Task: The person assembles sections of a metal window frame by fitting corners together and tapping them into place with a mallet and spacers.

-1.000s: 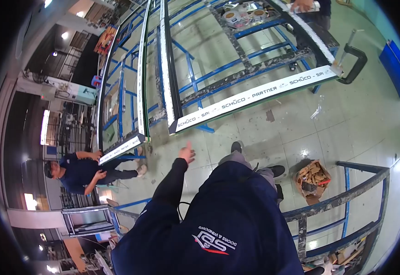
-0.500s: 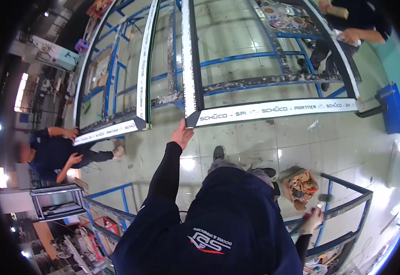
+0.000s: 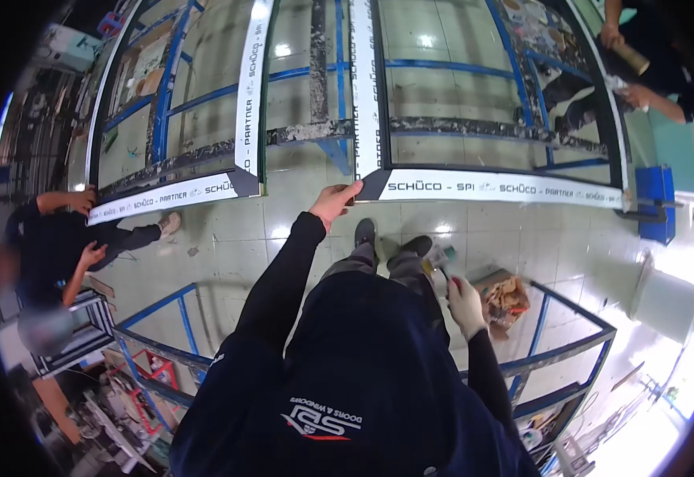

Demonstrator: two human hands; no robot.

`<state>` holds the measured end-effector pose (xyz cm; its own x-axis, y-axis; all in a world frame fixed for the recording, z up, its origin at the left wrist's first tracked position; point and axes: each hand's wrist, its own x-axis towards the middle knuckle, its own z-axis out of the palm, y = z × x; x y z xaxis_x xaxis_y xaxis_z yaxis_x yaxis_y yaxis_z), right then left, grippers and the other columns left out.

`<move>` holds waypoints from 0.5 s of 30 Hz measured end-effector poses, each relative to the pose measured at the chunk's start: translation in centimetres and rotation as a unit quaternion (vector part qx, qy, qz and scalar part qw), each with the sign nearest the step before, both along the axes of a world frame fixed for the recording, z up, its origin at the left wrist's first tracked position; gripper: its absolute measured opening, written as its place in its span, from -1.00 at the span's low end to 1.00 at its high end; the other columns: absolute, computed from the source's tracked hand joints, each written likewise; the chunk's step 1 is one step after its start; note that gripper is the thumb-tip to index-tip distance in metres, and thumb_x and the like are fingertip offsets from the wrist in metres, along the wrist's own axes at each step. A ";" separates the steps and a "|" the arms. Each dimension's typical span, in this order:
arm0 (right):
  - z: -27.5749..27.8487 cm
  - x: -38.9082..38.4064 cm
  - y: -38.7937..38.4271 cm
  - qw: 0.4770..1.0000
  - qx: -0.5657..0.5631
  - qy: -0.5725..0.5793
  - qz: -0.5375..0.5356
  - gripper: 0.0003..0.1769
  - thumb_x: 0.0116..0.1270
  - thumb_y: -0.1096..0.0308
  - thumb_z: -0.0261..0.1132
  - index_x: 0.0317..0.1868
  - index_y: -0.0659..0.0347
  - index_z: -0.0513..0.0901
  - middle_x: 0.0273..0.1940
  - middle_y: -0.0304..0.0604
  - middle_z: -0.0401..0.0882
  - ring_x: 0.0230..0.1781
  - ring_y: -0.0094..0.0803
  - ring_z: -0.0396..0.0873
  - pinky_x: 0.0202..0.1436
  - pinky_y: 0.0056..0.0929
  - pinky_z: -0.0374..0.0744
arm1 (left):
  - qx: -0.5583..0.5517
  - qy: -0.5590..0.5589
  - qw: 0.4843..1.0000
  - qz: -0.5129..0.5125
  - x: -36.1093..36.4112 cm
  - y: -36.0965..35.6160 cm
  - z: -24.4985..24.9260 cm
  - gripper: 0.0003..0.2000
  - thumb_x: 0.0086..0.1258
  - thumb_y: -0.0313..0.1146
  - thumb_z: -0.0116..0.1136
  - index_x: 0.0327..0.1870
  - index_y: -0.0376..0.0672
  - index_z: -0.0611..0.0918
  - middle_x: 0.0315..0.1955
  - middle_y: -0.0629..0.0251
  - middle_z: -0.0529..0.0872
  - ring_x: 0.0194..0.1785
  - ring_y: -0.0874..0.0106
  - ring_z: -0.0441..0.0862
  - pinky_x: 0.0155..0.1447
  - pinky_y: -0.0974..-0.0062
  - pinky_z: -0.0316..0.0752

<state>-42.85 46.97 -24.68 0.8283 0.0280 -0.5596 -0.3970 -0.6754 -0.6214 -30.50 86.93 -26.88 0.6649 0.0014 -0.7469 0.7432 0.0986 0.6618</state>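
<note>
My left hand is closed on the lower left corner of the right window frame, whose profiles carry white printed protective film. My right hand, in a pale glove, is shut on the handle of a hammer. The hammer's head is blurred; it is near my shoes, well below the frame's bottom edge. To the left lies a second filmed window frame, with a narrow gap between the two. Both frames rest on blue metal stands.
A co-worker at left has a hand on the left frame's corner. Another person at right holds a wooden block. Blue trestles stand around me. A cardboard box of scraps is on the tiled floor.
My right hand has swung the hammer inward and forward from the far right to near my feet. My left hand stays on the frame corner while the view has shifted.
</note>
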 end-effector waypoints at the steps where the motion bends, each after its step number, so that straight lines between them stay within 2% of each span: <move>1: -2.7 1.4 1.8 0.994 0.072 0.077 -0.026 -0.64 0.57 0.17 0.12 0.04 0.34 0.61 -0.48 -0.17 0.59 -0.53 -0.45 0.57 -0.47 -0.36 0.50 | 0.009 0.003 1.000 -0.001 0.4 0.0 0.9 -0.43 0.33 0.25 0.33 -0.05 -0.16 0.65 -0.27 0.46 0.59 -0.14 0.55 0.52 0.05 0.43 0.42; 2: -4.6 2.6 3.8 0.977 0.143 0.150 -0.056 -0.66 0.58 0.19 0.09 0.03 0.29 0.62 -0.48 -0.25 0.57 -0.62 -0.50 0.51 -0.57 -0.44 0.45 | 0.018 0.005 1.000 -0.006 0.9 -0.2 1.1 -0.46 0.32 0.25 0.34 -0.16 -0.14 0.66 -0.33 0.48 0.58 -0.18 0.55 0.51 0.01 0.43 0.41; 3: -5.6 3.6 5.9 0.970 0.169 0.160 -0.065 -0.66 0.59 0.18 0.07 0.03 0.28 0.63 -0.50 -0.26 0.55 -0.65 -0.51 0.48 -0.59 -0.47 0.42 | -0.002 0.014 0.999 -0.043 1.3 0.4 0.2 -0.47 0.33 0.24 0.33 -0.16 -0.15 0.67 -0.33 0.48 0.58 -0.17 0.55 0.51 0.01 0.43 0.41; 4: -6.7 4.6 8.1 0.962 0.202 0.171 -0.068 -0.65 0.59 0.18 0.06 0.03 0.27 0.64 -0.51 -0.27 0.54 -0.69 -0.51 0.44 -0.62 -0.49 0.39 | -0.013 0.011 0.998 -0.066 1.7 -0.2 -0.5 -0.45 0.34 0.24 0.33 -0.05 -0.16 0.66 -0.29 0.48 0.58 -0.14 0.56 0.50 0.06 0.42 0.41; 6: -6.1 7.0 12.5 0.923 0.243 0.262 -0.141 -0.63 0.59 0.05 0.11 0.01 0.18 0.64 -0.54 -0.29 0.47 -0.74 -0.49 0.34 -0.65 -0.45 0.40 | 0.009 0.011 0.996 -0.086 1.1 1.6 -0.4 -0.38 0.37 0.22 0.32 0.15 -0.18 0.64 -0.21 0.47 0.58 -0.09 0.57 0.50 0.15 0.40 0.42; 7: -5.8 8.0 14.0 0.881 0.314 0.315 -0.163 -0.64 0.60 0.04 0.11 0.12 0.12 0.60 -0.50 -0.32 0.46 -0.72 -0.55 0.30 -0.64 -0.50 0.37 | -0.019 0.013 0.997 -0.080 1.1 1.5 0.3 -0.41 0.38 0.22 0.30 0.12 -0.16 0.65 -0.22 0.49 0.58 -0.11 0.58 0.48 0.10 0.46 0.39; 10: -4.5 8.7 16.5 0.848 0.383 0.319 -0.179 -0.63 0.60 0.04 0.12 0.21 0.08 0.55 -0.47 -0.34 0.45 -0.68 -0.56 0.30 -0.65 -0.51 0.34 | 0.041 0.003 0.996 -0.075 1.5 0.6 0.6 -0.46 0.39 0.23 0.30 -0.02 -0.14 0.67 -0.27 0.51 0.58 -0.15 0.60 0.47 0.02 0.53 0.33; 11: -4.2 8.8 17.0 0.841 0.396 0.324 -0.177 -0.63 0.61 0.06 0.11 0.22 0.08 0.54 -0.46 -0.35 0.44 -0.65 -0.57 0.33 -0.64 -0.50 0.35 | 0.053 -0.003 0.995 -0.081 1.6 0.5 1.0 -0.47 0.38 0.23 0.30 -0.12 -0.15 0.66 -0.32 0.52 0.55 -0.19 0.61 0.42 -0.07 0.59 0.26; 14: -5.0 8.2 17.3 0.829 0.414 0.337 -0.168 -0.63 0.61 0.06 0.11 0.23 0.08 0.54 -0.46 -0.36 0.44 -0.65 -0.57 0.33 -0.63 -0.49 0.35 | 0.043 -0.036 0.993 -0.108 1.6 0.9 0.9 -0.48 0.39 0.22 0.30 -0.15 -0.17 0.66 -0.33 0.52 0.52 -0.21 0.61 0.35 -0.09 0.60 0.22; 15: -5.0 8.2 17.2 0.839 0.387 0.345 -0.162 -0.63 0.62 0.07 0.10 0.24 0.08 0.53 -0.47 -0.36 0.43 -0.64 -0.59 0.33 -0.63 -0.50 0.35 | 0.034 -0.049 0.992 -0.108 1.6 1.1 0.2 -0.48 0.41 0.19 0.30 -0.16 -0.20 0.67 -0.33 0.52 0.50 -0.22 0.61 0.32 -0.09 0.61 0.22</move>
<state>-34.68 64.21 -29.71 0.3481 0.4398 -0.8278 -0.9282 0.0381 -0.3701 -28.86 88.06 -26.72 0.7252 -0.1002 -0.6812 0.6734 -0.1026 0.7321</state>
